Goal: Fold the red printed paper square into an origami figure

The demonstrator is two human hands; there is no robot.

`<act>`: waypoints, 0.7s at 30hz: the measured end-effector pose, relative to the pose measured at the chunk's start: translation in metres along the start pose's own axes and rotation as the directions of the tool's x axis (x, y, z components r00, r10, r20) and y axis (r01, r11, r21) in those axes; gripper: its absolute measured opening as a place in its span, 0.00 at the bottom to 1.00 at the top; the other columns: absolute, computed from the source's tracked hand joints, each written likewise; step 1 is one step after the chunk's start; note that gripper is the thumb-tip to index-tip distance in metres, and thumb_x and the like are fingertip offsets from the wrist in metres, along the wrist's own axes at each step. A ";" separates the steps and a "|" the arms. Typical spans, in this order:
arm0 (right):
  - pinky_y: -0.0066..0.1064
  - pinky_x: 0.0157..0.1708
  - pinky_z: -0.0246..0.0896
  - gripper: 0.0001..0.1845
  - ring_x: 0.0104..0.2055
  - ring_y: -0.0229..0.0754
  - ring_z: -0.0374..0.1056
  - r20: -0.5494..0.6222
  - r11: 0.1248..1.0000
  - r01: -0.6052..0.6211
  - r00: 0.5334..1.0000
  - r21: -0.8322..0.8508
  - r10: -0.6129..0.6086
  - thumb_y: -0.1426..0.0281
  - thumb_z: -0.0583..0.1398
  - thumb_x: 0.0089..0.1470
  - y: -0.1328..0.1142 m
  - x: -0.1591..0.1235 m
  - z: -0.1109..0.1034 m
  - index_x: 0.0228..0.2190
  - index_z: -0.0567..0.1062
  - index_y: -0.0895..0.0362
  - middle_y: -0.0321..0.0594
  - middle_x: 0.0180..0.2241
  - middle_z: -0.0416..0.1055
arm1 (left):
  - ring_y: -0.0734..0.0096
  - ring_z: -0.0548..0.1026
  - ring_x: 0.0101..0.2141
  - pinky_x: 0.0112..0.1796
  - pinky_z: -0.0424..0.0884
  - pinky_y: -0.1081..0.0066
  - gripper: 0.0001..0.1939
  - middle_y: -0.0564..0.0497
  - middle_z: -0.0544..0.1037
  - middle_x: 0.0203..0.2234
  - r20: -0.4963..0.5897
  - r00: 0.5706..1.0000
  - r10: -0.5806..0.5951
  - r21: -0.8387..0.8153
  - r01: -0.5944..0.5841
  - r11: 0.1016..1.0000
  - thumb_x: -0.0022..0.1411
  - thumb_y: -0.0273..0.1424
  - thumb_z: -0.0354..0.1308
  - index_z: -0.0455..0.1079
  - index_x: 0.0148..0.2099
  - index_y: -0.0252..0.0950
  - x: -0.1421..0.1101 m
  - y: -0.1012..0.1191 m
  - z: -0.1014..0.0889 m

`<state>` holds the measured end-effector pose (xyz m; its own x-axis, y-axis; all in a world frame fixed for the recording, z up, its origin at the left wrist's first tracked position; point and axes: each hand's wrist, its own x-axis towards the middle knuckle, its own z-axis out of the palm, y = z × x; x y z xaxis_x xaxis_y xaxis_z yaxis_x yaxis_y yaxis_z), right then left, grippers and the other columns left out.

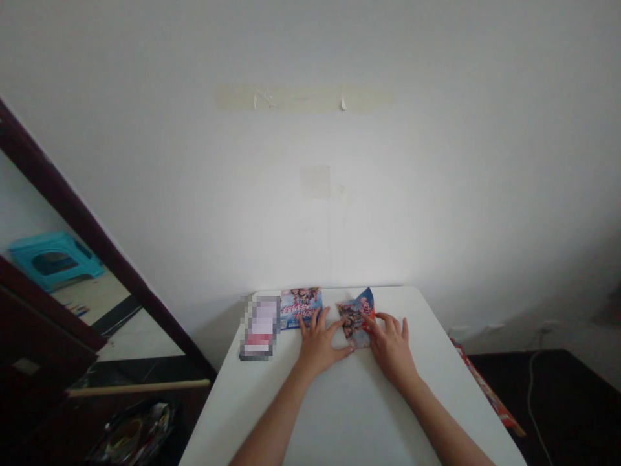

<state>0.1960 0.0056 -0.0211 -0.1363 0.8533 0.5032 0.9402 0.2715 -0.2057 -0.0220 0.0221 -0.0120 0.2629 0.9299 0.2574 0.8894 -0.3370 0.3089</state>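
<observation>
A printed, blue and orange sheet (356, 327) lies partly folded on the white table, with one blue corner standing up at its far right. My left hand (316, 344) is open, fingers spread. Its thumb and index fingertips are at the sheet's left and near edges, while other fingertips reach the lower right of a second flat printed sheet (301, 307). From the right, my right hand (392, 346) rests its index finger on the folded sheet. Its other visible fingers are stretched apart, and its thumb is hard to make out.
A phone-shaped, pixelated object (261, 328) lies on the table's (339, 414) left side. The wall (310, 233) meets the table's far edge. On the floor at left are a bag of items (133, 437) and, past the doorway, a blue stool (55, 259). A cable (531, 388) hangs at right.
</observation>
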 end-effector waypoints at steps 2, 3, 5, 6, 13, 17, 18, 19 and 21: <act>0.65 0.63 0.38 0.26 0.58 0.56 0.59 -0.043 0.999 -0.051 0.998 -0.012 0.051 0.68 0.56 0.55 0.003 0.000 -0.002 0.56 0.67 0.46 0.48 0.55 0.64 | 0.38 0.51 0.66 0.59 0.31 0.29 0.36 0.48 0.59 0.66 0.003 1.000 0.003 -0.002 -0.003 1.000 0.49 0.57 0.63 0.65 0.61 0.60 -0.001 0.000 -0.001; 0.65 0.63 0.38 0.24 0.58 0.57 0.58 -0.063 0.997 -0.077 0.995 -0.011 0.076 0.65 0.57 0.55 0.006 0.000 -0.003 0.54 0.69 0.49 0.49 0.56 0.64 | 0.39 0.50 0.66 0.59 0.31 0.29 0.36 0.48 0.59 0.66 0.005 1.000 0.005 -0.003 -0.005 1.000 0.49 0.57 0.63 0.64 0.61 0.61 -0.001 0.000 -0.001; 0.66 0.63 0.38 0.20 0.59 0.58 0.58 -0.091 0.993 -0.118 0.989 -0.002 0.117 0.60 0.58 0.55 0.013 -0.001 -0.004 0.49 0.71 0.51 0.49 0.56 0.64 | 0.39 0.50 0.66 0.59 0.31 0.29 0.35 0.49 0.58 0.66 0.005 1.000 0.007 -0.003 -0.007 1.000 0.50 0.56 0.63 0.64 0.61 0.61 -0.001 0.000 -0.001; 0.66 0.63 0.37 0.18 0.59 0.58 0.57 -0.091 0.992 -0.126 0.988 0.002 0.125 0.59 0.58 0.55 0.016 -0.001 -0.004 0.47 0.72 0.51 0.49 0.56 0.64 | 0.39 0.50 0.66 0.59 0.31 0.29 0.35 0.49 0.58 0.66 0.005 1.000 0.008 -0.001 -0.008 1.000 0.50 0.56 0.63 0.65 0.60 0.61 -0.002 0.000 0.000; 0.70 0.62 0.31 0.10 0.65 0.55 0.53 0.074 0.992 -0.020 0.997 0.128 0.011 0.68 0.55 0.57 0.037 -0.001 -0.002 0.37 0.76 0.49 0.39 0.58 0.68 | 0.41 0.48 0.67 0.59 0.31 0.29 0.36 0.49 0.54 0.68 0.047 0.999 0.024 0.003 -0.024 1.000 0.52 0.50 0.64 0.62 0.63 0.58 -0.002 -0.001 -0.004; 0.66 0.64 0.31 0.15 0.65 0.49 0.56 0.194 0.962 0.064 0.974 0.264 -0.118 0.72 0.51 0.58 0.035 0.001 -0.003 0.40 0.75 0.50 0.41 0.59 0.67 | 0.41 0.43 0.68 0.58 0.29 0.26 0.39 0.58 0.49 0.70 0.145 0.984 0.107 -0.026 -0.104 0.994 0.55 0.43 0.64 0.53 0.66 0.64 -0.001 -0.001 -0.012; 0.65 0.65 0.30 0.17 0.65 0.48 0.56 0.218 0.955 0.076 0.966 0.287 -0.142 0.73 0.51 0.57 0.033 0.001 -0.003 0.43 0.75 0.49 0.41 0.59 0.68 | 0.42 0.43 0.68 0.57 0.27 0.26 0.38 0.59 0.51 0.69 0.178 0.976 0.127 -0.029 -0.124 0.992 0.56 0.42 0.63 0.53 0.66 0.65 -0.001 -0.001 -0.014; 0.65 0.65 0.29 0.19 0.64 0.47 0.58 0.227 0.951 0.072 0.963 0.302 -0.145 0.74 0.50 0.57 0.032 0.001 -0.004 0.45 0.74 0.49 0.41 0.58 0.68 | 0.44 0.43 0.68 0.57 0.25 0.26 0.36 0.61 0.54 0.69 0.201 0.967 0.153 -0.033 -0.150 0.988 0.58 0.43 0.60 0.53 0.66 0.66 -0.001 -0.002 -0.015; 0.64 0.65 0.26 0.21 0.64 0.46 0.59 0.265 0.945 0.078 0.950 0.319 -0.168 0.74 0.50 0.57 0.031 0.001 -0.005 0.48 0.74 0.47 0.41 0.59 0.67 | 0.46 0.43 0.68 0.57 0.22 0.27 0.32 0.63 0.57 0.67 0.203 0.966 0.162 -0.039 -0.157 0.987 0.60 0.44 0.58 0.55 0.65 0.66 -0.001 -0.002 -0.016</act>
<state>0.2263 0.0125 -0.0227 -0.3703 0.8825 0.2901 0.7780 0.4653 -0.4222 -0.0303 0.0195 0.0016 0.4737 0.8734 0.1130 0.8217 -0.4845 0.3002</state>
